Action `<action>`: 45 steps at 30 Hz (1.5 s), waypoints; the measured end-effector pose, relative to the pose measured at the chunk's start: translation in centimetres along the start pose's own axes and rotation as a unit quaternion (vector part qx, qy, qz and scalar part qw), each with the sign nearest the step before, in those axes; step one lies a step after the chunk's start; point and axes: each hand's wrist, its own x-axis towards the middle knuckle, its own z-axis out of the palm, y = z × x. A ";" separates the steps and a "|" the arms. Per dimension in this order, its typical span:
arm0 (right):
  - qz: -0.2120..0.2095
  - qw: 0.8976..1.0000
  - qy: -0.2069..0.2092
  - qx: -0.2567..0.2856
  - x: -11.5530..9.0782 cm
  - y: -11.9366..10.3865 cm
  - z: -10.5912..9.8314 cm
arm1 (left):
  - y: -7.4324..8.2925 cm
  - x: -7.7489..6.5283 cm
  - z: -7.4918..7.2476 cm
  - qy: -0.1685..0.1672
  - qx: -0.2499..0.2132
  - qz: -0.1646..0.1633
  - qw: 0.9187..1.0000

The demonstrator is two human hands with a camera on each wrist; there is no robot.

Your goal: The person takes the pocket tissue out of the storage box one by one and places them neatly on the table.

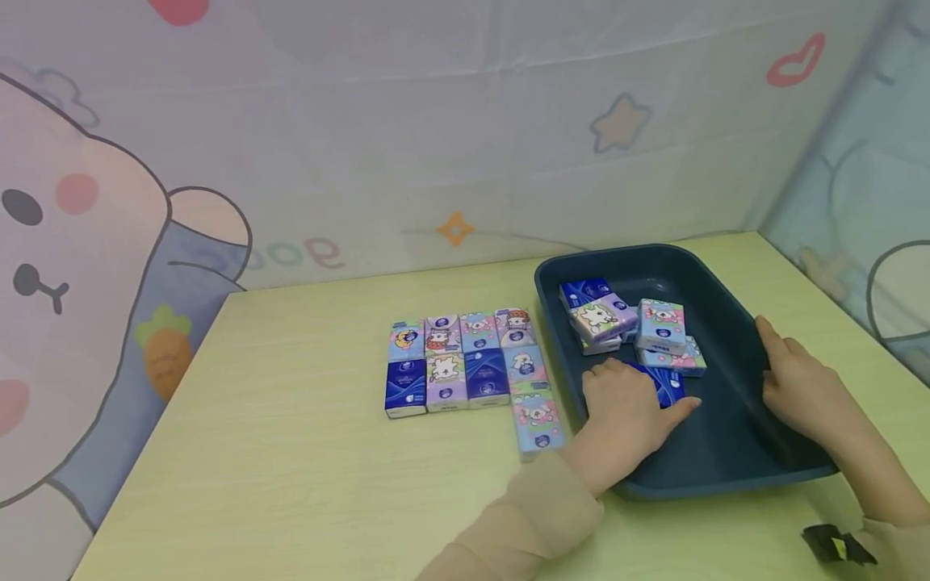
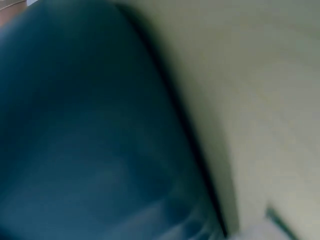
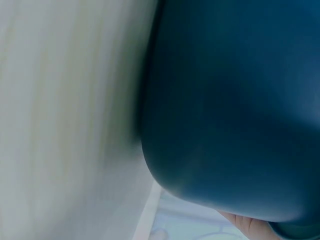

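Observation:
A dark teal plastic tray (image 1: 726, 444) stands on the table's right side with several small tissue packs (image 1: 663, 323) lying loosely in it. My left hand (image 1: 623, 415) holds the tray's left side, its thumb stretched inward. Near that thumb a blue tissue pack (image 1: 668, 387) lies in the tray, partly hidden by the hand. On the opposite side my right hand (image 1: 802, 391) grips the rim. Both wrist views are filled by the tray's blurred wall (image 2: 90, 120); some right fingers (image 3: 245, 225) show below its wall in the right wrist view.
Left of the tray, several tissue packs (image 1: 446, 379) lie edge to edge in two rows, with another pack (image 1: 538, 424) below the right end. A printed cloth (image 1: 407, 137) hangs behind the pale wooden table (image 1: 276, 452).

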 end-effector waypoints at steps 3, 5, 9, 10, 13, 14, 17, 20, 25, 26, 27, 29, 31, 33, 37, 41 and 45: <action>0.000 1.000 0.000 -0.002 0.0 0.0 0.0 | 0.7 0.1 0.1 0.001 0.023 -0.007 1.000; 0.001 1.000 0.000 -0.004 0.1 0.0 0.0 | 1.2 0.2 0.2 0.001 0.043 -0.012 0.999; 0.005 1.000 -0.003 -0.007 0.2 0.1 -0.2 | 2.1 0.5 0.3 0.004 0.070 -0.019 0.997; 0.005 1.000 -0.003 -0.008 0.2 0.2 -0.2 | 2.3 0.6 0.3 0.002 0.076 -0.021 0.997; 0.004 1.000 -0.002 -0.008 0.1 0.5 -0.3 | 3.0 0.9 0.6 -0.006 0.097 -0.028 0.995; 0.004 1.000 -0.002 -0.007 0.1 0.6 -0.3 | 3.1 0.9 0.7 -0.010 0.102 -0.031 0.994; 0.003 1.000 -0.001 -0.006 -0.2 0.8 -0.3 | 3.6 1.1 1.1 -0.021 0.107 -0.039 0.993; 0.003 1.000 0.001 -0.004 -0.4 0.9 -0.2 | 3.8 1.2 1.4 -0.034 0.093 -0.047 0.994; 0.000 1.000 0.006 -0.003 -0.5 0.6 -0.1 | 3.7 1.3 1.6 -0.047 0.077 -0.049 0.995; -0.001 1.000 0.007 -0.005 -0.5 0.5 -0.1 | 3.6 1.3 1.6 -0.048 0.076 -0.049 0.995; -0.003 1.000 0.008 -0.006 -0.5 0.4 -0.1 | 3.5 1.3 1.6 -0.049 0.075 -0.049 0.995; -0.004 1.000 0.010 -0.009 -0.4 0.3 -0.1 | 3.4 1.3 1.5 -0.056 0.072 -0.048 0.995; -0.006 1.000 0.012 -0.009 -0.3 0.3 -0.1 | 3.3 1.3 1.5 -0.064 0.066 -0.047 0.995; -0.007 1.000 0.012 -0.007 -0.3 0.2 -0.1 | 3.1 1.2 1.5 -0.070 0.061 -0.045 0.995; -0.008 1.000 0.015 -0.003 -0.2 0.2 0.1 | 2.6 1.1 1.3 -0.079 0.054 -0.042 0.994; -0.008 1.000 0.017 -0.002 -0.1 0.1 0.2 | 2.2 1.0 1.1 -0.083 0.051 -0.038 0.994; -0.007 1.000 0.019 -0.003 0.0 0.0 0.3 | 1.8 1.1 1.0 -0.082 0.043 -0.027 0.995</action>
